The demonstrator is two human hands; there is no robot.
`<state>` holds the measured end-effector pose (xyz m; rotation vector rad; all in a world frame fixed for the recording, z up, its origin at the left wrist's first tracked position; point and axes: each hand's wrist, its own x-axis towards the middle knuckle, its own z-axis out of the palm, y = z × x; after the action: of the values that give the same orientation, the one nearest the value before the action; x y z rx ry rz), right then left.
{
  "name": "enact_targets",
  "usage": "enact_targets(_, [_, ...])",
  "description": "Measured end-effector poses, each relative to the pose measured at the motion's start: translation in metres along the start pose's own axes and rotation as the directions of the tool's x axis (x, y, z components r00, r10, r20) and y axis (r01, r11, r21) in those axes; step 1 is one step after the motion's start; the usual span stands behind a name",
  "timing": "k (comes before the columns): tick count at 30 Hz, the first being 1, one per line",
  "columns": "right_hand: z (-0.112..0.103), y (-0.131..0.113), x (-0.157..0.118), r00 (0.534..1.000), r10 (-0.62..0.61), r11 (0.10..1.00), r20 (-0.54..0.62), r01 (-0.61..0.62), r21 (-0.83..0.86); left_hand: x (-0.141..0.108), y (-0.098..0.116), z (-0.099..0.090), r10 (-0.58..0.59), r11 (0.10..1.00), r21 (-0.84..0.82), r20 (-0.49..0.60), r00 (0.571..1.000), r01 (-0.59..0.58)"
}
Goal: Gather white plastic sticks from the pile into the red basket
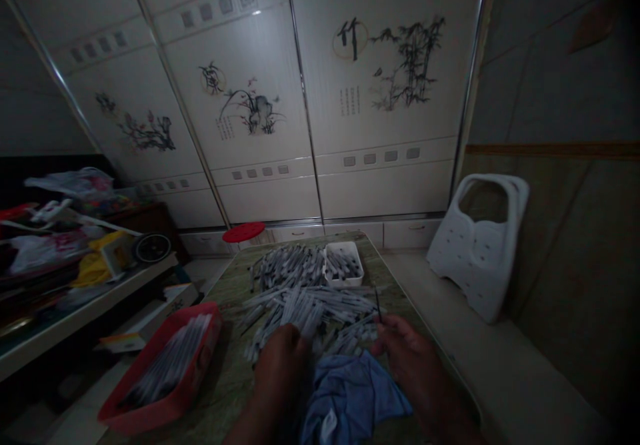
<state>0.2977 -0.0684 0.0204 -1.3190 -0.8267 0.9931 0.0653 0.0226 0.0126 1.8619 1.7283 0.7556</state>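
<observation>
two hands work at the near edge of a table [227, 382]. the right hand [406, 358] pinches one thin dark pen [378, 305] upright between its fingertips, held clear of the loose pen pile [305, 305] so it stays separate from the mass. the left hand [283, 358] sits at the pile's near edge; its fingers are hidden, so their state cannot be told. a white tray [344, 264] stands far, a red tray [165, 365] left, a blue cloth [350, 398] near. dim light obscures the red tray's contents.
</observation>
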Motion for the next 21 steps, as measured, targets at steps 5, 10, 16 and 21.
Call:
enact_targets(5, [-0.006, -0.007, -0.002, 0.998, -0.022, 0.997, 0.05, 0.026, -0.078, -0.001, 0.004, -0.015, -0.075, 0.918, -0.392, -0.007, 0.997, 0.067])
enact_targets(10, [-0.006, -0.015, -0.003, 0.99, 0.051, 0.995, 0.131, -0.039, -0.094, -0.013, 0.004, -0.024, -0.178, 0.622, -0.748, 0.154, 0.972, 0.232])
enact_targets(16, [0.004, -0.016, -0.003, 0.957, 0.121, 0.993, 0.262, -0.118, -0.028, -0.027, 0.002, -0.021, -0.315, 0.196, -0.935, 0.226, 0.922, 0.296])
enact_targets(21, [0.01, -0.007, 0.001, 0.934, 0.129, 0.99, 0.335, -0.1, -0.102, -0.032, 0.002, -0.019, -0.424, -0.061, -0.954, 0.29, 0.858, 0.292])
